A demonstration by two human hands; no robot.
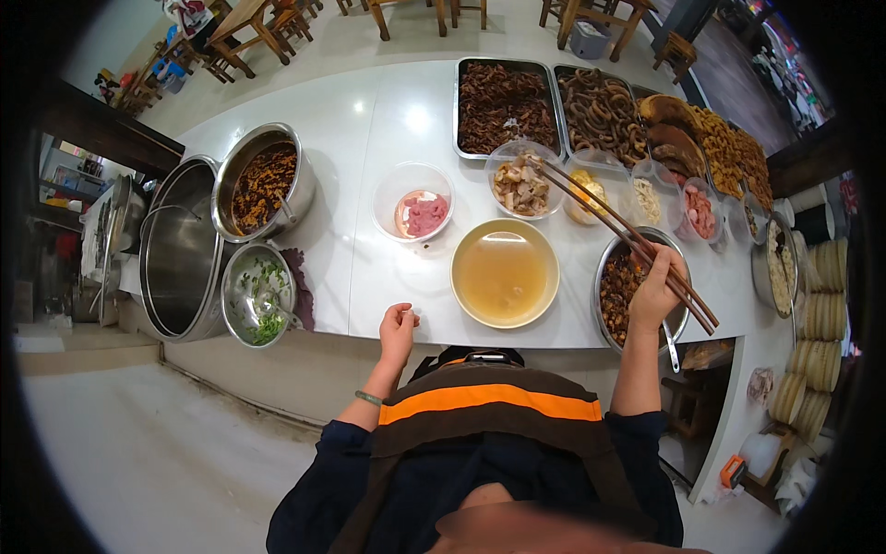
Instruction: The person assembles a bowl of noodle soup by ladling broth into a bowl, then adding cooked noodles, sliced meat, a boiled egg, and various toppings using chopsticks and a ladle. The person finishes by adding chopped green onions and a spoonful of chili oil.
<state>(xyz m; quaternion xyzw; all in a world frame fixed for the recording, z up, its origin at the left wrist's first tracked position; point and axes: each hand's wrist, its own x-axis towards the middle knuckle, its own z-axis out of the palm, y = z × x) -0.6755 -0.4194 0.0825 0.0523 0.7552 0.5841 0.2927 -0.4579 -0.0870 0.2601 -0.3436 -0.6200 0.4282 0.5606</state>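
Observation:
My right hand (653, 291) grips a pair of long brown chopsticks (604, 210). Their far tips reach the clear plastic bowl of sliced, cooked-looking meat pieces (519, 189); whether they pinch a piece I cannot tell. Beneath that hand is a metal pot with dark chopped food (621, 282) and a spoon handle. At the table's near edge, my left hand (399, 331) is loosely closed with nothing visible in it. Between my hands stands a pale yellow bowl (506, 323) of light brown broth (503, 268). Behind and left of it, a clear bowl holds pink raw-looking meat (426, 215).
Large metal trays of dark cooked food (506, 106) line the far right. Several small clear tubs, one with pink slices (701, 212), stand before them. At left are a pot of chili oil (263, 185), a big metal pot (175, 268) and a bowl of chopped greens (268, 328).

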